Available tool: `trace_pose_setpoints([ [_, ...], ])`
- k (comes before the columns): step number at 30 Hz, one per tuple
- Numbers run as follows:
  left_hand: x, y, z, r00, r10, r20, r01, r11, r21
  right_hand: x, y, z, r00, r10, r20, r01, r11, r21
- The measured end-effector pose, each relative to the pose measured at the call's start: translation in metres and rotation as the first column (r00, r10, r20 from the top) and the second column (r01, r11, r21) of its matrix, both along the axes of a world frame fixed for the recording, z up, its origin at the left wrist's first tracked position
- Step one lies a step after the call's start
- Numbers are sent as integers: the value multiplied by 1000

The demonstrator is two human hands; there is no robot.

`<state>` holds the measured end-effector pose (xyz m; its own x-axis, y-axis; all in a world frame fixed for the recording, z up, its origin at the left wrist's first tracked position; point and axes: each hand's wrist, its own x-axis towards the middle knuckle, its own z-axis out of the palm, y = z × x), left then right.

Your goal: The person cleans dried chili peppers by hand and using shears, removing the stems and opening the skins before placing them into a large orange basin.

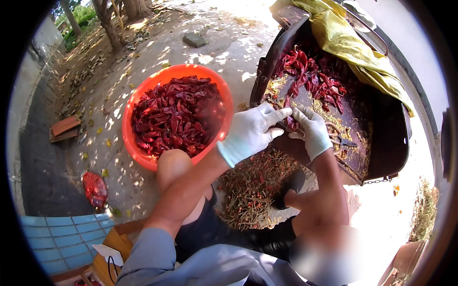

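Observation:
Both my hands wear white knit gloves with pale cuffs and meet over the near edge of a dark metal cart (392, 143). Between them is a dried red chili pepper (289, 121). My left hand (255, 125) pinches it from the left, thumb and index finger closed. My right hand (311, 129) grips its other side, fingers curled in, and partly hides it. In the cart, more dried red chilies (312, 78) lie heaped among scattered yellow seeds. Just right of my right hand, scissors (347, 142) rest on the cart's bed.
An orange basin (138, 155) full of dried chilies stands left of my hands. Chili stems (248, 190) are piled on the ground between my legs. A yellow sack (350, 40) drapes over the cart's far side. Bricks (66, 127) and a red bag (95, 189) lie at the left.

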<state>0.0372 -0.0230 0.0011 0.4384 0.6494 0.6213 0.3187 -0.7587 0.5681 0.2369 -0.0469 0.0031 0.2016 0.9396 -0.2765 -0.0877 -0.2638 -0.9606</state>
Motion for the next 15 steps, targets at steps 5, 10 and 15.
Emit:
trace_pose_setpoints([
  [5,6,-1,-14,995,-8,-96,21,991,133,-12,-18,-1,995,85,48,-85,996,-4],
  [10,4,3,-15,997,29,-77,-28,999,16,-10,-31,9,907,115,405,-194,968,160],
  [15,1,8,-9,956,-244,164,288,889,-355,-5,-41,24,961,182,210,-232,940,249],
])
